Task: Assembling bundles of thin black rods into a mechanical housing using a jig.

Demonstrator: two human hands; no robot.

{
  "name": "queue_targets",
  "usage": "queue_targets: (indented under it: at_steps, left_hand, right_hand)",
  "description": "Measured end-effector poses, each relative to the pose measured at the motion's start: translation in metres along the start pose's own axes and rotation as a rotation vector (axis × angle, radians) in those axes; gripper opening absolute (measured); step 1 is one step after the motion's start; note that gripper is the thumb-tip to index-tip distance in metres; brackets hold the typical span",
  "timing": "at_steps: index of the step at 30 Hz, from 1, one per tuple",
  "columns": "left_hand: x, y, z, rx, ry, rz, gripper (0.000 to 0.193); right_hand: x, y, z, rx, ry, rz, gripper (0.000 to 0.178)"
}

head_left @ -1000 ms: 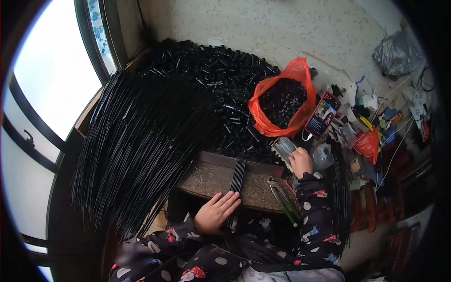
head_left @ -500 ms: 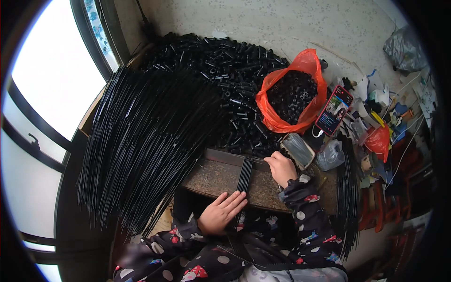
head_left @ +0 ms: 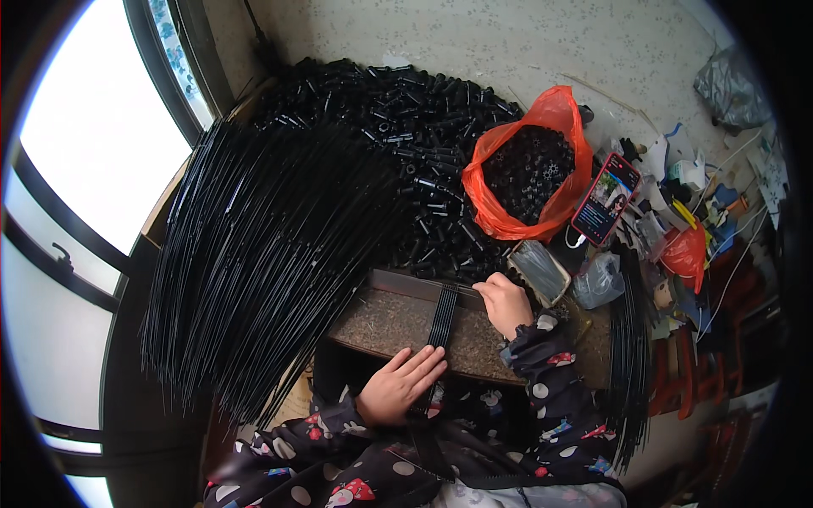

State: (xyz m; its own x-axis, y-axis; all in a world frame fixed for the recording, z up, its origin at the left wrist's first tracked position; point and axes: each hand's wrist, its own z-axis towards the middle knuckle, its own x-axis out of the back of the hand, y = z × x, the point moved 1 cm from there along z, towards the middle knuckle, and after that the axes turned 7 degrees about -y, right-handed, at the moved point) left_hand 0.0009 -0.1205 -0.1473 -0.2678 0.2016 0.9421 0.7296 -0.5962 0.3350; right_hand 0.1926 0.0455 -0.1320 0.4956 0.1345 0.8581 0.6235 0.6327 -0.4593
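Observation:
A small row of thin black rods lies side by side across a brown work board, their far ends against the raised dark strip. My left hand lies flat on their near ends at the board's front edge, fingers stretched out. At the far right of the board my right hand is closed in a pinch. A thin, light wire-like pin seems to run from its fingertips towards the rods' far ends; its full length is hard to see.
A large sheaf of black rods fills the left. Behind lies a heap of black tubular parts, with a red bag of small black parts. On the right are a clear box of thin pins, a phone and more rods.
Both hands keep almost the same place and pose. The right fingertips have shifted very slightly left, and the view has moved a little.

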Motion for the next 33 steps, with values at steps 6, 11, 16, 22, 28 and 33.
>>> queue_targets:
  at_steps: [6, 11, 16, 22, 28, 33]
  left_hand:
    - [0.010, 0.002, 0.003, -0.036, -0.048, 0.026, 0.082]
    - [0.007, 0.001, 0.001, -0.008, -0.072, 0.094, 0.078]
    - [0.003, -0.002, -0.001, -0.023, -0.036, 0.043, 0.086]
    - [0.013, 0.002, 0.000, -0.056, 0.000, -0.031, 0.082]
    - [-0.004, -0.009, -0.006, -0.071, 0.108, -0.064, 0.088]
    - [0.004, -0.004, -0.008, -0.149, 0.178, -0.098, 0.082]
  right_hand:
    - [-0.003, -0.005, 0.013, -0.029, -0.108, -0.130, 0.012]
    - [0.003, 0.000, 0.020, 0.220, 0.006, -0.286, 0.011]
    - [0.015, 0.013, 0.001, 0.307, 0.013, -0.299, 0.012]
    - [-0.010, -0.003, 0.015, 0.008, -0.094, -0.121, 0.017]
    - [0.038, -0.072, -0.017, 0.203, -0.794, 0.958, 0.094]
    - [0.048, -0.163, -0.083, 0.215, -0.469, 1.133, 0.039]
